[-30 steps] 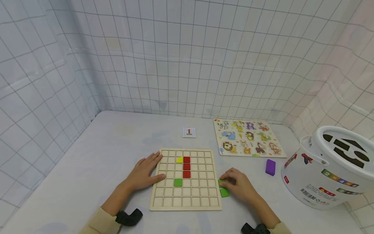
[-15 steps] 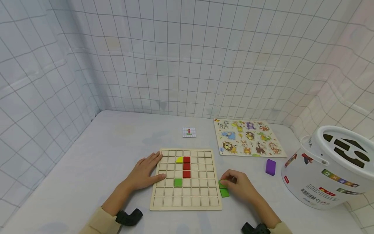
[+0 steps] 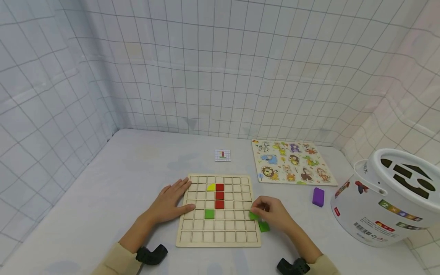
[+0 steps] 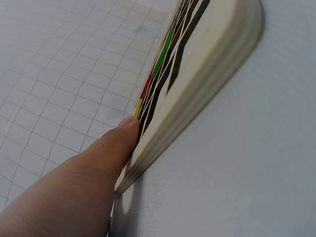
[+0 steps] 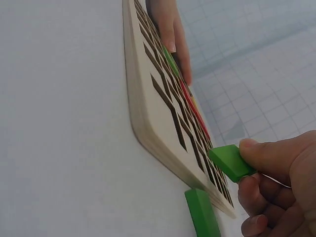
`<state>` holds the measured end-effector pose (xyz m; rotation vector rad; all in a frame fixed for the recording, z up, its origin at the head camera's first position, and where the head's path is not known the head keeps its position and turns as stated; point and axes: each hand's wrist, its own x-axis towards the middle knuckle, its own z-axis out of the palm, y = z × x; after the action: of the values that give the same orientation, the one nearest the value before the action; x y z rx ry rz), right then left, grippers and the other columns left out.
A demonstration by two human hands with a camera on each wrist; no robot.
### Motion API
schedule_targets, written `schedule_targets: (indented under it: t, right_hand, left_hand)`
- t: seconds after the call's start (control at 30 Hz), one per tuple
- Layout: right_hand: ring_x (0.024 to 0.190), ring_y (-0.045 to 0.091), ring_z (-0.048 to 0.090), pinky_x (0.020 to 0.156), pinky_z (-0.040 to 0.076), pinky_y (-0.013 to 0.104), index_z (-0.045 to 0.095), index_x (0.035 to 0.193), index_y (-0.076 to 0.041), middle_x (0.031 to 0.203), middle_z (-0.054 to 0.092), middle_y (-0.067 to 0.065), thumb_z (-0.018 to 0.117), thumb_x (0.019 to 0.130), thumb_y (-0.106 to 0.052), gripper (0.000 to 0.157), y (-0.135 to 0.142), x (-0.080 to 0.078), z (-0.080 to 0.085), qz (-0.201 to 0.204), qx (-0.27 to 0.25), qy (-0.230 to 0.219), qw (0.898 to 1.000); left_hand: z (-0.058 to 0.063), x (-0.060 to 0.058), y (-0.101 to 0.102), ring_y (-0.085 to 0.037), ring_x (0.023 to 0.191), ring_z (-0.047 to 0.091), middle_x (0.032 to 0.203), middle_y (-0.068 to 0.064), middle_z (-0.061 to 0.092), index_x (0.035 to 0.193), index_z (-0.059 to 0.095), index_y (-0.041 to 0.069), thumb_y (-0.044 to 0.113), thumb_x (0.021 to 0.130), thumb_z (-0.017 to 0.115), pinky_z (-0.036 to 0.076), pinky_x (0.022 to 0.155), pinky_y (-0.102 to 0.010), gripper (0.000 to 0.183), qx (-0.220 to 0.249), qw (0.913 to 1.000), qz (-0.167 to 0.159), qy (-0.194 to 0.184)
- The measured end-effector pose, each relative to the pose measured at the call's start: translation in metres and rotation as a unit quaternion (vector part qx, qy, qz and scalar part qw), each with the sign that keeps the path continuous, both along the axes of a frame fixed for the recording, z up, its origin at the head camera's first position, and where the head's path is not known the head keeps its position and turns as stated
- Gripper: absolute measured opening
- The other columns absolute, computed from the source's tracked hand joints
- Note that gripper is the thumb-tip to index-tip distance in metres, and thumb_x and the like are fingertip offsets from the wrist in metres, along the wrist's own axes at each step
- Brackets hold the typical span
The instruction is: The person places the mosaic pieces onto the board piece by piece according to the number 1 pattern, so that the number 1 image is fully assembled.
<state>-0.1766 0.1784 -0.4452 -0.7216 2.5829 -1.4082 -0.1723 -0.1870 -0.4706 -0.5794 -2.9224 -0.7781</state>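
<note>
My left hand (image 3: 170, 203) lies along the left edge of a wooden grid board (image 3: 197, 237), fingers straight and thumb over its rim. Between thumb and fingers my right hand (image 3: 274, 214) pinches a green square tile (image 5: 231, 162), held over the board's right edge. A second green tile (image 3: 264, 227) lies on the table against that edge. In the grid, three red tiles (image 3: 219, 196) stand in a column. A yellow rounded tile (image 3: 211, 187) sits left of the top red one, and another green tile (image 3: 209, 214) is in a cell lower left of the column.
Behind the board lies a small pattern card (image 3: 222, 155). An animal puzzle board (image 3: 292, 162) is at the back right, with a purple block (image 3: 318, 196) in front of it. A white lidded bucket (image 3: 381, 206) stands at the far right.
My right hand has picked up the upper of the two green tiles beside the board and moved left with it over the board's edge. My left hand stays in place.
</note>
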Motion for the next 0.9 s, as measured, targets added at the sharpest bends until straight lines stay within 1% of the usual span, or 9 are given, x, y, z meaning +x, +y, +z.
schedule_targets:
  t: [0.13,0.27,0.5,0.67,0.77,0.9]
  right_hand:
    - [0.061,0.008,0.046,0.054,0.041,0.022,0.069,0.089,-0.006,0.078,0.062,-0.002,0.070,0.092,-0.014,0.009,-0.011,0.002,0.002,0.014,-0.012,0.000,1.000]
    - [0.062,0.008,0.046,0.055,0.041,0.023,0.068,0.090,-0.005,0.079,0.062,-0.002,0.069,0.092,-0.014,0.009,-0.019,0.001,0.000,0.026,-0.020,0.002,0.999]
    - [0.064,0.007,0.048,0.057,0.043,0.023,0.069,0.088,-0.010,0.078,0.061,-0.005,0.070,0.092,-0.016,0.007,-0.031,-0.002,-0.003,0.038,-0.018,0.005,0.999]
    - [0.065,0.008,0.049,0.058,0.043,0.023,0.068,0.089,-0.012,0.078,0.060,-0.007,0.070,0.092,-0.017,0.007,-0.038,-0.001,-0.002,0.038,-0.009,-0.002,0.999]
    - [0.065,0.008,0.048,0.059,0.043,0.023,0.068,0.088,-0.011,0.078,0.061,-0.007,0.070,0.092,-0.017,0.007,-0.043,-0.002,-0.001,0.042,-0.011,-0.002,0.999]
    - [0.064,0.008,0.048,0.058,0.042,0.023,0.069,0.089,-0.008,0.078,0.061,-0.006,0.070,0.092,-0.018,0.011,-0.050,-0.003,-0.001,0.053,-0.015,-0.004,0.998]
  left_hand:
    - [0.000,0.000,0.001,-0.036,0.144,0.025,0.157,-0.013,0.030,0.151,0.034,0.003,0.053,0.090,0.061,0.018,0.111,-0.059,0.084,0.001,1.0000,0.000,-0.002]
    - [0.001,0.001,0.001,-0.036,0.144,0.024,0.157,-0.013,0.030,0.151,0.034,0.003,0.053,0.090,0.061,0.018,0.111,-0.060,0.084,0.002,1.0000,-0.001,-0.002]
    - [-0.001,0.000,-0.001,-0.036,0.144,0.025,0.157,-0.012,0.029,0.151,0.034,0.003,0.054,0.090,0.061,0.018,0.111,-0.060,0.084,0.000,1.0000,-0.002,0.004]
    - [-0.002,-0.001,-0.001,-0.036,0.143,0.025,0.157,-0.013,0.029,0.151,0.034,0.003,0.054,0.090,0.061,0.019,0.110,-0.060,0.084,-0.001,1.0000,-0.004,0.007]
    - [-0.002,-0.001,-0.001,-0.036,0.143,0.026,0.157,-0.013,0.030,0.151,0.034,0.003,0.054,0.090,0.061,0.019,0.110,-0.060,0.084,-0.001,0.9999,-0.004,0.009]
    - [-0.001,-0.001,-0.001,-0.036,0.143,0.026,0.157,-0.012,0.029,0.151,0.034,0.003,0.054,0.090,0.061,0.019,0.110,-0.060,0.084,-0.002,0.9999,-0.004,0.010]
